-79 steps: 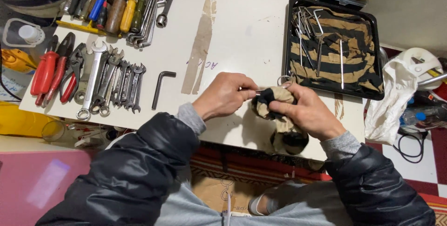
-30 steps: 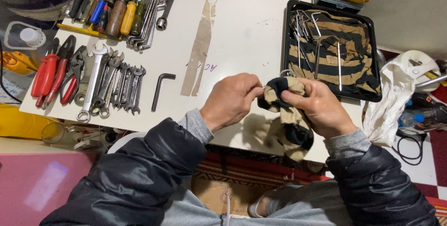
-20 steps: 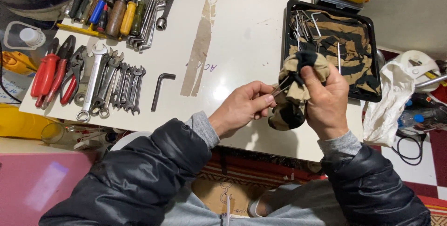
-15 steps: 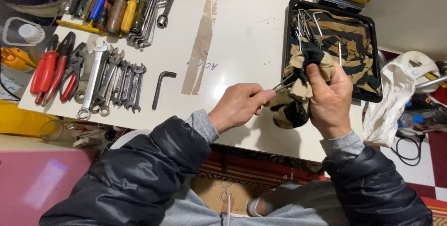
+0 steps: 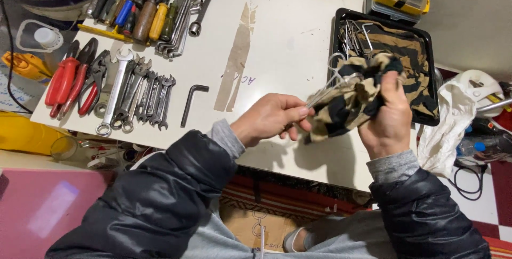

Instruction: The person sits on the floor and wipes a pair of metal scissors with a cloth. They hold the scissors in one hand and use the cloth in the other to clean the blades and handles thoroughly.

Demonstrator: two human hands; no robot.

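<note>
Head view, read left to right from the white tabletop (image 5: pixel 277 40), a smooth painted board with a worn brown strip. At its left edge lie two red-handled pliers (image 5: pixel 66 80), beside a fanned row of bare steel open-end spanners (image 5: pixel 136 96); their number cannot be counted surely. Beyond them, at the table's far left corner, lies a heap of screwdrivers (image 5: pixel 141 11) with blue, brown, yellow and green handles. One black L-shaped hex key (image 5: pixel 193 101) lies alone just right of the spanners. Over the table's near edge, the left hand (image 5: pixel 269 123) pinches a bunch of thin bright metal hex keys (image 5: pixel 325 88) between thumb and fingertips. Their far ends disappear into a soft, crumpled tan-and-black striped cloth (image 5: pixel 349 101), gripped in the closed right hand (image 5: pixel 389 123). Behind that hand, on the table's right end, one shallow black rectangular tray (image 5: pixel 341 16) is lined with matching striped fabric and holds several more slender keys. A white plastic bag (image 5: pixel 445 125) hangs off the table's right side.
</note>
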